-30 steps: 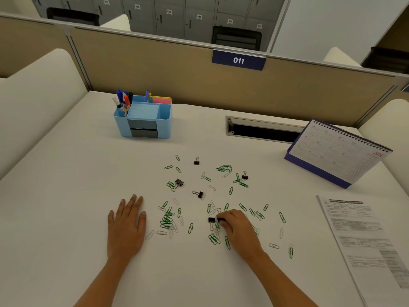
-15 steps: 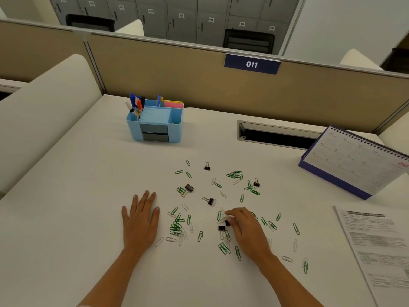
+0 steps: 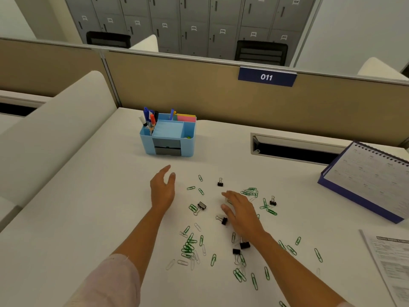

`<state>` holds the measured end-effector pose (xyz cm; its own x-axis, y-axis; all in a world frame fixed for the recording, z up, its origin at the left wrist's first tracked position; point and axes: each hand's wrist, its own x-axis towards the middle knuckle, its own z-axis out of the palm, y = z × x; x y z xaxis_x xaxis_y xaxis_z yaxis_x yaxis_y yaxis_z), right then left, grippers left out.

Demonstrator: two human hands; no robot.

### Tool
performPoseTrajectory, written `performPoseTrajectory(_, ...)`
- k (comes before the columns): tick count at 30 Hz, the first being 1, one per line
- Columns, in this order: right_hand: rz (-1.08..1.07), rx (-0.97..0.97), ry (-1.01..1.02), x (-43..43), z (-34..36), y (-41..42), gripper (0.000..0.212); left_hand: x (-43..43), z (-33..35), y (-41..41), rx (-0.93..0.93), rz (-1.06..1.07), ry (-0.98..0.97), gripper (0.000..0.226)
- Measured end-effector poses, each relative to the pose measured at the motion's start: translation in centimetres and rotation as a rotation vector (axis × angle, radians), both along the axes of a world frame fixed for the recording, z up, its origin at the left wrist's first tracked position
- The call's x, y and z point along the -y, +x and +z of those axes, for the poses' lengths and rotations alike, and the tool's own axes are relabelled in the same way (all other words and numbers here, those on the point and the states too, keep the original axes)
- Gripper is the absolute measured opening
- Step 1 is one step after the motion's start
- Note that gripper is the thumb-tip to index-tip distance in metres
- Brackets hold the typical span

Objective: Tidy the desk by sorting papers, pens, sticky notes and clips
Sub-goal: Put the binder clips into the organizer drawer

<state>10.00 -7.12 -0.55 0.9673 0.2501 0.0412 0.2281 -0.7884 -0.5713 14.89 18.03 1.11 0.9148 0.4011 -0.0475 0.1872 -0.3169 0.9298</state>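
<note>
A blue-based, spiral-bound desk calendar (image 3: 365, 173) stands at the right, with a grey-rimmed cable slot (image 3: 292, 149) to its left. Farther back, a beige partition panel (image 3: 177, 89) carries a navy "011" sign (image 3: 266, 76), and grey metal lockers (image 3: 199, 23) stand behind it.

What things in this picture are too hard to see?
Head view:
Printed white paper sheet: cut off by right edge, text too small.
White spiral desk calendar: cut off at right edge, dates blurred.
Right hand: its back hides whether it holds anything.
</note>
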Motion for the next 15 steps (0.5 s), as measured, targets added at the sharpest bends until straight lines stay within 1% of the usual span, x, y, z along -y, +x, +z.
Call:
performPoseTrajectory(2,-0.029,-0.087,0.062,-0.1,-0.4,1.4,0.055,0.0,1.0,1.5,-0.034,0.074,-0.196,0.033)
performPoseTrajectory(4,-0.034,-0.110,0.063,0.0,-1.2,2.3,0.068,-0.1,1.8,3.1,-0.086,0.120,-0.403,0.035)
performPoseTrajectory(5,-0.030,-0.100,0.039,0.1,-1.5,2.5,0.076,-0.2,2.0,3.7,-0.114,0.143,-0.514,0.037)
performPoseTrajectory(6,-0.026,-0.081,0.017,0.1,-1.7,2.7,0.079,-0.3,2.2,4.3,-0.138,0.158,-0.613,0.039)
performPoseTrajectory(9,-0.065,-0.047,0.055,0.2,-2.2,2.7,0.069,-0.5,2.2,5.8,-0.164,0.161,-0.842,0.042)
performPoseTrajectory(11,-0.089,-0.028,0.111,0.2,-2.5,2.5,0.068,-0.5,2.2,6.9,-0.161,0.144,-0.973,0.045)
performPoseTrajectory(15,-0.080,0.008,0.128,0.2,-2.9,2.5,0.064,-0.4,2.5,8.9,-0.153,0.099,-1.131,0.054)
